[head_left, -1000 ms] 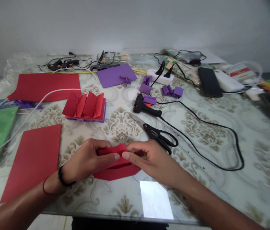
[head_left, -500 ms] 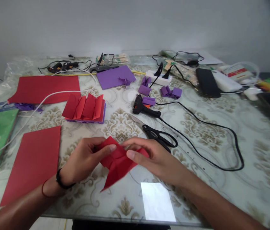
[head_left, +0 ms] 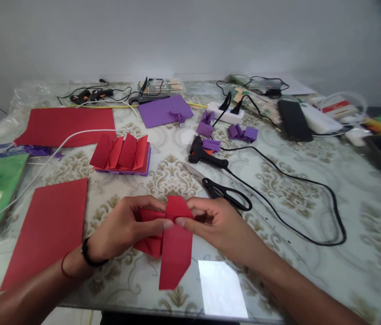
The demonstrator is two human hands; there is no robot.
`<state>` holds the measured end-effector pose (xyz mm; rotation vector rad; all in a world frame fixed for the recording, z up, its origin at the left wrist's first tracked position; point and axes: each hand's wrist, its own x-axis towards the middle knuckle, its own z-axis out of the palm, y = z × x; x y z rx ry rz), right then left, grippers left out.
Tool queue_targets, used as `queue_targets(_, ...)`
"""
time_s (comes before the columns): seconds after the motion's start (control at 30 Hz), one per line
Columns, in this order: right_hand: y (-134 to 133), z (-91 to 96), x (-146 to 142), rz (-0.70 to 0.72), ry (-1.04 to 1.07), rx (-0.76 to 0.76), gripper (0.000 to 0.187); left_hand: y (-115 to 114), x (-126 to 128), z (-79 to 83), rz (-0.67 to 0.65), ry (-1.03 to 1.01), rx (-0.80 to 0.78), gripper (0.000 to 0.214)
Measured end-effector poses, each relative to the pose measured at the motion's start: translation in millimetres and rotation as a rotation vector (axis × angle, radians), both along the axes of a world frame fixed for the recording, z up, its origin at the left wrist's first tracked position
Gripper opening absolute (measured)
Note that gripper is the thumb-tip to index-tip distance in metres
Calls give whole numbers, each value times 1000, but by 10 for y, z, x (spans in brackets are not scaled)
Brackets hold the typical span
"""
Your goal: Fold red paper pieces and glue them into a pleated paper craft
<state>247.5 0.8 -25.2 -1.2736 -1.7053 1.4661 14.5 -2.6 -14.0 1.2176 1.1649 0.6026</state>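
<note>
Red paper point(head_left: 175, 246), partly folded, is held low over the near middle of the desk point(head_left: 312, 216), each grip closed on it: left hand point(head_left: 122, 228) and right hand point(head_left: 217, 223) pinch its top between thumb and fingers. A moment ago it was bunched diagonally; now a long flap hangs straight toward the near edge, so the fold stands opened out.

Two hands: left hand point(head_left: 122, 228), right hand point(head_left: 217, 223). One folded red paper point(head_left: 175, 246). Two flat red sheets: far sheet point(head_left: 65, 126), near sheet point(head_left: 48, 230). One pleated red stack point(head_left: 121, 153). One purple sheet point(head_left: 161, 110). One green sheet point(head_left: 4, 174). One pair of scissors point(head_left: 226, 195) in clear view. One black glue gun point(head_left: 204, 154) mid-counter. One power strip point(head_left: 227, 113). Small purple folded pieces point(head_left: 242, 132): roughly five, exact count unclear.
</note>
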Motion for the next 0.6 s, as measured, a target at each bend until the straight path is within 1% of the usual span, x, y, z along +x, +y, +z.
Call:
queue_targets(0.07, -13, 2, -18, 0, 13, -13, 27, -2, 8, -23, 25, 1, 15, 20)
queue_targets(0.13, -30, 3, -24, -26, 88, -23, 15, -9, 7, -45, 75, -37, 27, 21)
queue_targets(0.2, -46, 0, -19, -52, 181, -13, 15, -17, -2, -51, 127, -68, 52, 22)
queue_targets(0.27, -57, 0, -5, -71, 241, 33, 13, -23, -15, -38, 147, -80, 99, 17)
queue_targets(0.33, -61, 11, 13, -76, 252, 115, 11, -31, -30, -15, 131, -88, 168, 9)
queue_targets(0.47, -49, 67, 47, -33, 233, 285, 23, -52, -67, 37, 33, -120, 258, 15)
queue_targets(0.53, -42, 88, 55, -11, 227, 333, 26, -60, -76, 60, -2, -119, 286, 16)
queue_targets(0.6, -41, 85, 52, -4, 222, 359, 22, -64, -68, 78, -11, -83, 305, 15)
